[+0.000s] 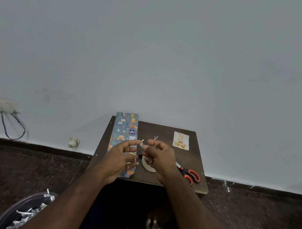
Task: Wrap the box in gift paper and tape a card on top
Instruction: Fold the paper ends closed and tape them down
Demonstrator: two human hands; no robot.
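Head view: a small dark wooden counter (163,133) stands against a pale wall, and both bare hands are raised just above its middle. The left hand (120,156) has thumb and forefinger pinched on one end of a short clear strip of tape (142,143), its other fingers loosely spread. The right hand (160,157) faces it with curled fingers, and its grip pinches the other end of the same strip, so the tape spans the small gap between the two hands.

The wrapped box (123,135), long and narrow, lies along the counter's left edge, its far end jutting past the back edge toward the wall. Its gift paper is blue-grey with orange, white and yellow cartoon animals; no words can be read on it. The near end is partly hidden by the left hand.

The tape roll (147,166) lies flat near the front edge, just below the hands and partly covered by the right one. Scissors (189,174) with red-and-black handles rest near the front right corner, blades pointing toward the roll.

The card (181,140) lies flat near the back right corner, well apart from the box. It is cream with orange round shapes and a line of gold script, too small to read.

On the floor at lower left, a dark bin (20,212) holds shredded white paper scraps.
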